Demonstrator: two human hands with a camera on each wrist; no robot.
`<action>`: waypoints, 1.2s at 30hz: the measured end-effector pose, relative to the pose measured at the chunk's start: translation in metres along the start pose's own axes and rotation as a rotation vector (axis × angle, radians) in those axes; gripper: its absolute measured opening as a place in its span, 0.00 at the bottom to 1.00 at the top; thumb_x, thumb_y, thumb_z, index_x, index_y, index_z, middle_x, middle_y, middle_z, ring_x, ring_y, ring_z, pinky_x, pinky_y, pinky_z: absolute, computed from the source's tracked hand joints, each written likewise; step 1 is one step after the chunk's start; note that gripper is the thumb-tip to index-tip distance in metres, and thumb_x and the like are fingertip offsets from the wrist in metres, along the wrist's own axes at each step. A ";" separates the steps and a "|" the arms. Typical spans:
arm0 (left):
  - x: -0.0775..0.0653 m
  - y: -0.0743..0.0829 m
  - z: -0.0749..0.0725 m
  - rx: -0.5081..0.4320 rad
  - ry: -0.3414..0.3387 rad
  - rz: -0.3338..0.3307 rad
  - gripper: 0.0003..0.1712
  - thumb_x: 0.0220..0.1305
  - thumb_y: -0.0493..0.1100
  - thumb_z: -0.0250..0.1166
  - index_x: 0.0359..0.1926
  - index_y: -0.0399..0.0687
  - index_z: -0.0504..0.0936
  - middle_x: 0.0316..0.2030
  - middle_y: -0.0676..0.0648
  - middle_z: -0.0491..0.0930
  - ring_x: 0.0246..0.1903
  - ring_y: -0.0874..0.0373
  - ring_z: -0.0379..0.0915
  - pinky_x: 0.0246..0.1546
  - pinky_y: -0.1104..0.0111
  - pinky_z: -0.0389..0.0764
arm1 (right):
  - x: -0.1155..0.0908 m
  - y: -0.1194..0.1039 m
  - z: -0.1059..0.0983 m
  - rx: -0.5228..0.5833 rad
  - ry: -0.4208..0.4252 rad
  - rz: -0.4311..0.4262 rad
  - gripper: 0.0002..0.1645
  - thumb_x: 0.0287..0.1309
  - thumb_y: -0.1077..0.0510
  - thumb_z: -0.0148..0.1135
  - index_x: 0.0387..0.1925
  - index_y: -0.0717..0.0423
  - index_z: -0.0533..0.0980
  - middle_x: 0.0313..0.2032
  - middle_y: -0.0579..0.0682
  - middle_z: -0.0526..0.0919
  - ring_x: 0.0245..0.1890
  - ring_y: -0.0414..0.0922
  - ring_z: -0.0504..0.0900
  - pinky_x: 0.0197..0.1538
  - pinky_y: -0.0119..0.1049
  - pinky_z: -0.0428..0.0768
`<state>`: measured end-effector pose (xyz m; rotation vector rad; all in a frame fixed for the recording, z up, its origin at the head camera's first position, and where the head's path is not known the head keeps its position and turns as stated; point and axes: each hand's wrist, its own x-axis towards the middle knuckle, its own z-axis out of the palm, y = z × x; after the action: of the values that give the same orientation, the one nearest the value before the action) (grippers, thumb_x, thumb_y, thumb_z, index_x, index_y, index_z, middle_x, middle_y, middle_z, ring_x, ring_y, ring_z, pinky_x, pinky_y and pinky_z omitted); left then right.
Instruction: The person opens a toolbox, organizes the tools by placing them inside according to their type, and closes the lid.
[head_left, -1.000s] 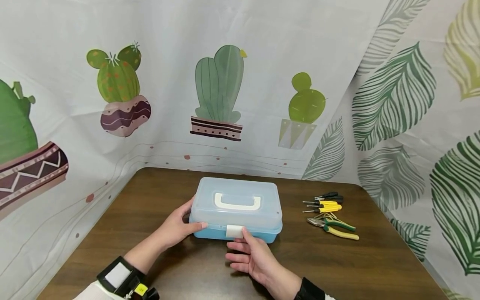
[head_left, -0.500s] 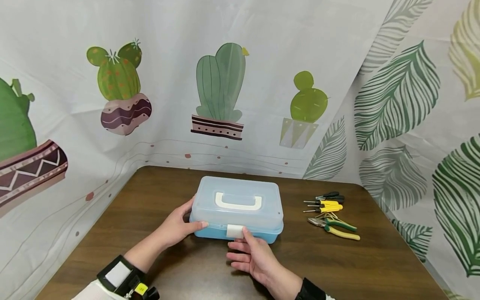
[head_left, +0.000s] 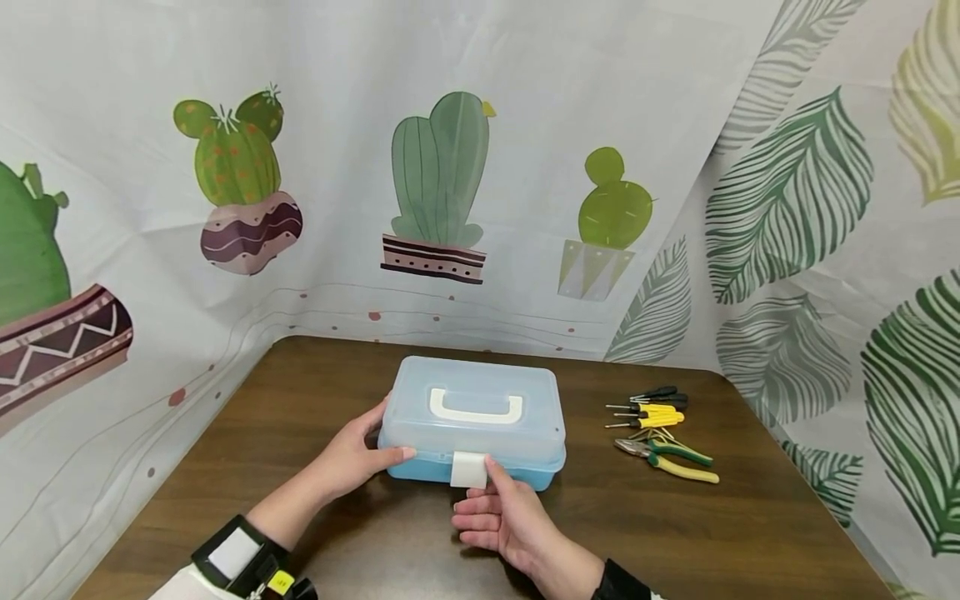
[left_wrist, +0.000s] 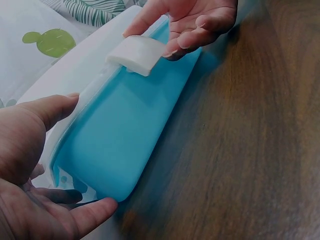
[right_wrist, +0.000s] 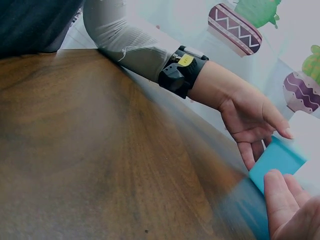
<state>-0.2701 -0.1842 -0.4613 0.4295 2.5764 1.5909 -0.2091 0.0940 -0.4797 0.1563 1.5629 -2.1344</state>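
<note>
A toolbox (head_left: 420,417) with a light blue base, a translucent lid and a white carry handle sits on the table, its lid down. My left hand (head_left: 348,457) grips its left end, thumb on the front rim. In the left wrist view, the left fingers reach round the lower corner of the blue base (left_wrist: 115,130). At the front, my right hand (head_left: 517,517) holds the white latch (head_left: 468,471), thumb on its upper right edge and fingers below. The latch (left_wrist: 137,52) juts outward from the box in the left wrist view. The box's contents cannot be made out.
Right of the toolbox lie several screwdrivers with yellow handles (head_left: 656,417) and black handles (head_left: 660,396). Green-and-yellow pliers (head_left: 667,458) lie in front of them on the brown wooden table (head_left: 750,533). A printed cloth (head_left: 525,67) hangs behind the table.
The latch's lower edge has come outward from the box front, and the latch looks longer in the head view. The left hand and the toolbox have stayed in place.
</note>
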 end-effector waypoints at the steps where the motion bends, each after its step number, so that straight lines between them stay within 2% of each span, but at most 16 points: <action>1: 0.000 0.000 0.000 -0.001 0.000 -0.002 0.55 0.60 0.57 0.76 0.81 0.66 0.54 0.72 0.44 0.71 0.67 0.43 0.71 0.64 0.45 0.77 | 0.000 -0.001 0.000 0.004 -0.009 0.008 0.45 0.66 0.23 0.53 0.47 0.65 0.73 0.33 0.52 0.90 0.34 0.46 0.92 0.38 0.41 0.90; 5: -0.001 0.000 0.000 -0.001 -0.002 0.003 0.55 0.60 0.57 0.75 0.81 0.65 0.54 0.72 0.44 0.72 0.67 0.43 0.71 0.64 0.46 0.77 | 0.000 -0.005 -0.001 0.007 -0.061 0.047 0.46 0.65 0.23 0.51 0.47 0.65 0.73 0.30 0.51 0.90 0.32 0.46 0.91 0.38 0.39 0.90; 10: -0.002 0.000 -0.001 -0.006 -0.003 0.009 0.54 0.61 0.56 0.75 0.81 0.66 0.54 0.72 0.44 0.71 0.67 0.43 0.71 0.63 0.48 0.78 | 0.001 -0.010 -0.003 0.007 -0.133 0.093 0.41 0.67 0.24 0.48 0.44 0.61 0.73 0.26 0.49 0.89 0.30 0.44 0.91 0.37 0.39 0.89; 17: -0.003 0.000 -0.002 0.001 0.003 0.012 0.55 0.60 0.57 0.76 0.81 0.67 0.54 0.72 0.44 0.71 0.67 0.44 0.72 0.62 0.49 0.78 | 0.000 -0.014 -0.006 -0.020 -0.214 0.099 0.38 0.67 0.25 0.47 0.40 0.57 0.74 0.25 0.48 0.89 0.28 0.43 0.91 0.36 0.39 0.89; 25: -0.002 -0.001 -0.002 -0.007 0.006 0.015 0.54 0.60 0.56 0.76 0.81 0.67 0.54 0.72 0.44 0.71 0.66 0.44 0.72 0.60 0.51 0.78 | 0.001 -0.020 -0.014 -0.067 -0.367 0.148 0.43 0.69 0.21 0.38 0.49 0.57 0.66 0.26 0.48 0.89 0.27 0.45 0.91 0.35 0.40 0.89; 31: -0.002 -0.001 0.000 -0.004 0.005 0.021 0.54 0.60 0.56 0.76 0.81 0.67 0.55 0.72 0.45 0.72 0.66 0.45 0.72 0.61 0.52 0.77 | 0.003 -0.019 -0.021 -0.050 -0.498 0.176 0.40 0.72 0.21 0.29 0.50 0.52 0.60 0.29 0.48 0.90 0.31 0.46 0.91 0.38 0.43 0.89; 36: -0.001 0.000 0.001 -0.007 0.006 0.021 0.54 0.60 0.56 0.76 0.81 0.66 0.55 0.72 0.45 0.72 0.66 0.45 0.72 0.61 0.52 0.77 | 0.007 -0.017 -0.027 -0.044 -0.539 0.176 0.39 0.72 0.22 0.31 0.53 0.51 0.62 0.31 0.46 0.90 0.32 0.45 0.92 0.39 0.42 0.90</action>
<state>-0.2685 -0.1839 -0.4616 0.4537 2.5788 1.6095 -0.2277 0.1210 -0.4763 -0.2670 1.2247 -1.8046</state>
